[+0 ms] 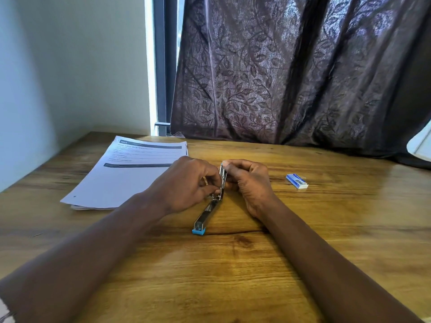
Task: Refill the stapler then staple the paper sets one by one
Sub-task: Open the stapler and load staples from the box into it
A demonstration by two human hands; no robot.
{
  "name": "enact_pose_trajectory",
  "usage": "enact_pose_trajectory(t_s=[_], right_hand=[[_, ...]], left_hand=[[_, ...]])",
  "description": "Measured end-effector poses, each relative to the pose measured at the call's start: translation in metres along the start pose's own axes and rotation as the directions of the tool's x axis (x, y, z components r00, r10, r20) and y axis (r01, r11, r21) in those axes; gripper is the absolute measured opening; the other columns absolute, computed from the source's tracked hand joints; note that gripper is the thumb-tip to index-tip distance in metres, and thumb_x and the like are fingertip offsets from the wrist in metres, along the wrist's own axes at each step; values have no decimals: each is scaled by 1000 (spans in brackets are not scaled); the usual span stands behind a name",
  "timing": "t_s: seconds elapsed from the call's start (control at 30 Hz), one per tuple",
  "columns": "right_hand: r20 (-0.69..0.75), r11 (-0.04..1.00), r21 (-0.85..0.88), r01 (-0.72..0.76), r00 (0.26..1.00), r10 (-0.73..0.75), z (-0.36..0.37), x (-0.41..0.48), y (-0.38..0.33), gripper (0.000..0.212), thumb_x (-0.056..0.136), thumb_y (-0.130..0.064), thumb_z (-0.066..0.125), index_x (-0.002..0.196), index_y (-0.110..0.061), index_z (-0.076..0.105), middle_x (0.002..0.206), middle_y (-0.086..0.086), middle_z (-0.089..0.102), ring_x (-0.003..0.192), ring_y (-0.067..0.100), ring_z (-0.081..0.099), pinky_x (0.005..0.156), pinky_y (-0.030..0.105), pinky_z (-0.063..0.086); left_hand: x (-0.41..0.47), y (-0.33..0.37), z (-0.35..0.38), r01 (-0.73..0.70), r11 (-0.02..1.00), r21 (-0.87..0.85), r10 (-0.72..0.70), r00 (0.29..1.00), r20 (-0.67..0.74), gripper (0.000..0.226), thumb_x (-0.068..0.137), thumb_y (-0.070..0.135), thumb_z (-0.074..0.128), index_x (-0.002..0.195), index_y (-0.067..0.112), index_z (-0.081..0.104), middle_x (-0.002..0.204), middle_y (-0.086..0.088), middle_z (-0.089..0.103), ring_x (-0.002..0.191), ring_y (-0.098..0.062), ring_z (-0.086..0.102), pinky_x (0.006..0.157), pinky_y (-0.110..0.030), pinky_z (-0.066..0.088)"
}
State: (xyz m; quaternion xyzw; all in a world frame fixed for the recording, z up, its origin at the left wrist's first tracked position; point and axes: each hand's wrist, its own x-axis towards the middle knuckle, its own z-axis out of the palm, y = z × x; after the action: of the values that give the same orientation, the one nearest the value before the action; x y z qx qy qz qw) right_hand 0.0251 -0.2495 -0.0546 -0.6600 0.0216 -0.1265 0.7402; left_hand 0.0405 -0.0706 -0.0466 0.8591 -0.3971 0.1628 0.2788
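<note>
Two bare forearms reach in over a wooden table [233, 280] towards a metal stapler [211, 207] swung open at its hinge. Its nearer arm lies flat on the wood, pointing back at the person and ending in a blue cap [198, 231]. Its farther arm is raised nearly upright between the hands.

The left hand [186, 183] has its fingers curled in, with the fingertips pinching the stapler at the hinge. Whether a strip of staples sits between those fingertips cannot be made out. The right hand [247, 180] grips the raised arm from the other side, with fingers wrapped round its upper end and the thumb against the metal.

To the right, well apart from the hands, a small blue-and-white staple box [296, 181] lies on the table. To the left, just beyond the left hand, a stack of printed paper sets [121, 178] lies flat with its corner towards the table edge.

Behind the table hangs a dark curtain [303, 66] with a leaf pattern. A strip of window frame [161, 66] and a pale wall [70, 54] stand to its left.
</note>
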Motion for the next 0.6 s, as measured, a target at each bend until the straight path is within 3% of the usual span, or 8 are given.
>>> enact_pose_trajectory(t_s=[0.2,0.33,0.47,0.6], right_hand=[[13,999,-26,26,1000,-25,-1,1,2,10,92,-9,72,97,0,73,76,8,76,67,17,71,65,32,62],[-3,994,-95,57,998,-57,-1,3,5,14,91,-11,73,98,1,73,87,19,77,76,26,71,75,42,62],[3,991,-121,63,998,-64,-3,4,7,12,91,-11,73,97,0,73,86,20,76,73,26,72,72,39,63],[-3,991,-128,38,999,-39,-10,5,3,9,92,-11,72,95,-3,73,84,17,77,71,24,73,66,34,63]], left_hand=[[0,-4,0,-5,998,-60,8,999,49,7,88,25,78,91,30,74,87,16,73,77,-5,68,68,-29,56],[0,-3,1,-44,999,-23,46,996,74,5,90,24,74,90,28,71,87,14,69,79,-8,62,72,-38,54],[0,-2,-1,-38,998,-53,41,998,56,10,91,18,71,90,28,68,85,13,67,77,-7,62,71,-39,55],[0,-6,-5,64,972,-225,-71,997,-27,11,93,19,74,88,28,69,79,12,70,70,-8,66,63,-32,57]])
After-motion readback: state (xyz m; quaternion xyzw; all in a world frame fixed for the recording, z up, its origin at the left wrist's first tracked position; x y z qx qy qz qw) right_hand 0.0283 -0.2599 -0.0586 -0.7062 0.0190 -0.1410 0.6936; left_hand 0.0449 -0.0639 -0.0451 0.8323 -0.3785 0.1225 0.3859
